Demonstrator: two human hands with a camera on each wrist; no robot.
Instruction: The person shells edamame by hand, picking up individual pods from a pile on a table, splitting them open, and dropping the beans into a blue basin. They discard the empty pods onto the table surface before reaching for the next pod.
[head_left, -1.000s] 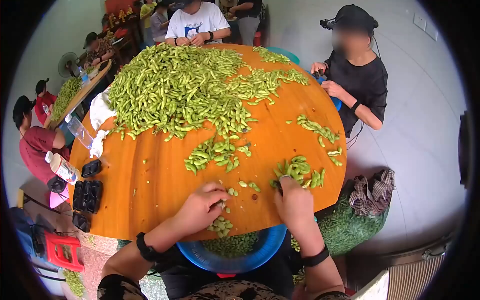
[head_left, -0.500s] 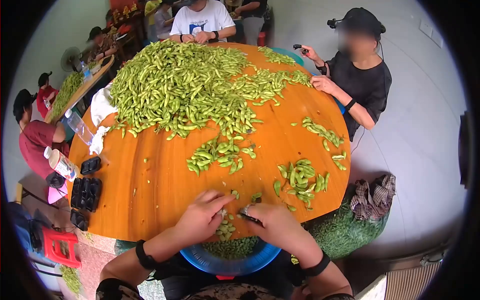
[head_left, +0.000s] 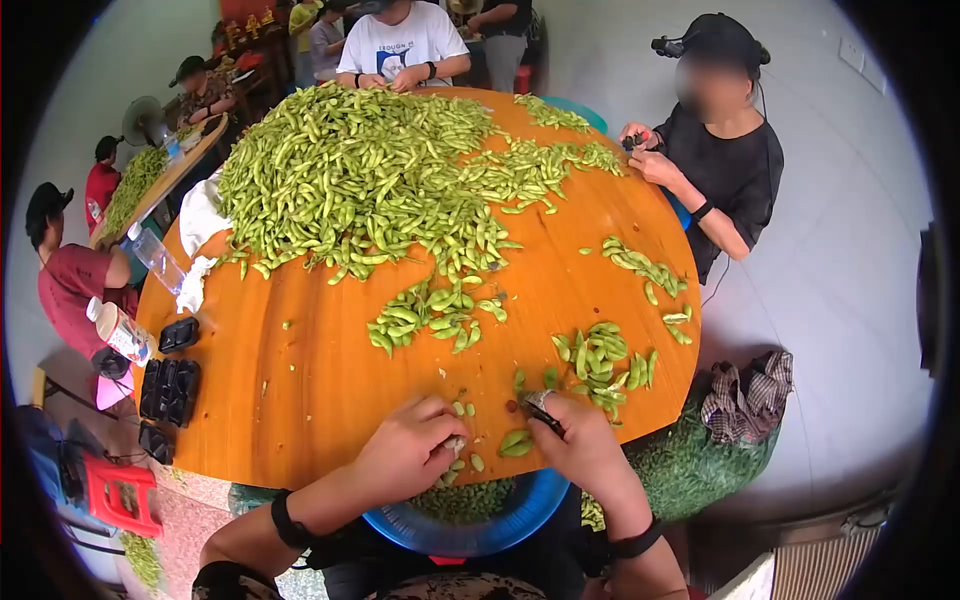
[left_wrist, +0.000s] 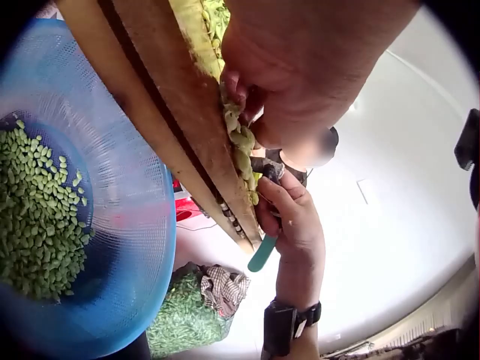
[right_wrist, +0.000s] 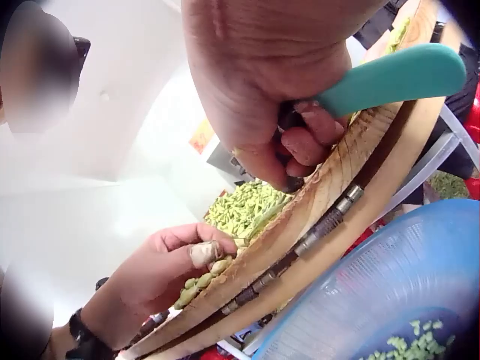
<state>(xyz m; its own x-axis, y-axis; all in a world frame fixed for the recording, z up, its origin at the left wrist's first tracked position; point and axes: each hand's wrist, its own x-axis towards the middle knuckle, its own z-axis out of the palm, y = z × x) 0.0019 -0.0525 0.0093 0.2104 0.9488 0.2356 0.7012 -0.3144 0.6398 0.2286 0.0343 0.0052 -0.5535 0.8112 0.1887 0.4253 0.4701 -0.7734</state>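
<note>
In the head view my left hand rests near the table's front edge with loosely bent fingers, beside a few shelled beans. A whitish wrap covers its thumb in the right wrist view. My right hand grips a small tool with a flat teal handle; its working end is mostly hidden by the fingers. A green soybean pod lies on the wood just left of the right hand. Several more pods lie beyond that hand. Below the edge, a blue basin holds many shelled beans.
A large pod heap covers the table's far side, with a smaller pile nearer. Bottles and black cases stand at the left edge. Across the table sit other people; a full green sack is at right.
My right hand went from the pods at right to beside the left hand, then back right a little. A pod now lies between the hands. Fewer shelled beans show beside the left hand.
</note>
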